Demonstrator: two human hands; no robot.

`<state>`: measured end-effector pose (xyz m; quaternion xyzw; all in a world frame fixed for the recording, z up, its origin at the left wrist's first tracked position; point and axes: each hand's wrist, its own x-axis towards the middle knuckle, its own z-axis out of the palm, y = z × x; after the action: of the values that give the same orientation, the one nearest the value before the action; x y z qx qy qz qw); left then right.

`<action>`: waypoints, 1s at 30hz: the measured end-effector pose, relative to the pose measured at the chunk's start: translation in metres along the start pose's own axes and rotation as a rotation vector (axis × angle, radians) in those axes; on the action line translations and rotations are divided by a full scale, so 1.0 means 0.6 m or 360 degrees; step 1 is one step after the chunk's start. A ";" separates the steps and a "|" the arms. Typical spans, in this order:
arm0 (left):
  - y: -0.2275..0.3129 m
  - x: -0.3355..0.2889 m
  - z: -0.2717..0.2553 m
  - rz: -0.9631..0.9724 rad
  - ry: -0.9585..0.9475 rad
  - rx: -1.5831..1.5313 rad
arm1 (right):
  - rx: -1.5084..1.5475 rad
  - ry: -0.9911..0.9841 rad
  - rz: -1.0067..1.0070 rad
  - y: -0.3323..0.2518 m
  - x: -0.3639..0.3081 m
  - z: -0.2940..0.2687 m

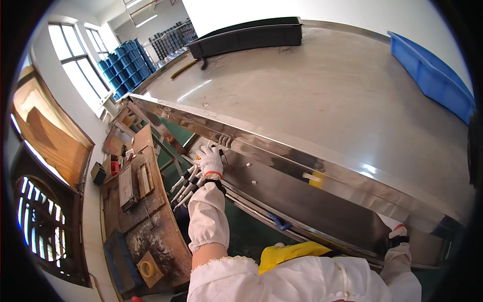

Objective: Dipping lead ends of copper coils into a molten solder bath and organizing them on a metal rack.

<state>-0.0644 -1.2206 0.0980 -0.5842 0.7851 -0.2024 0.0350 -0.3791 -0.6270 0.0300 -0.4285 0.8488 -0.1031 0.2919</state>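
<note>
My left hand (pixel 209 161), in a white knit glove with an orange-red cuff edge, is at the left end of a metal shelf below the table edge. Its fingers bend around something dark with a bit of orange that I cannot make out. Several white rods with black parts (pixel 187 187) stick out in a bundle just below this hand. Two small white pieces lie on the lower shelf (pixel 297 194), to the right of the glove. Far to the right, my right hand (pixel 398 230) reaches beneath the table rim; only its cuff and part of the glove show, and the fingers are hidden.
A steel tabletop (pixel 302 95) with a raised lip spans the view. It carries a long black trough (pixel 246 40) and a blue tub (pixel 427 75). A worn wooden bench (pixel 151 216) stands at left, with a tape roll (pixel 147 269). Yellow cloth (pixel 292 253) lies close to my body.
</note>
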 end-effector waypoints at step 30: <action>-0.006 0.001 0.088 0.0163 0.1063 -0.0935 | 0.0293 0.1072 0.0890 -0.041 -0.179 0.066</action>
<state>-0.0460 -1.2365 0.0513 -0.4323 0.8055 -0.1463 -0.3779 -0.2900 -0.5545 0.0524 -0.0972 0.9671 -0.2291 0.0529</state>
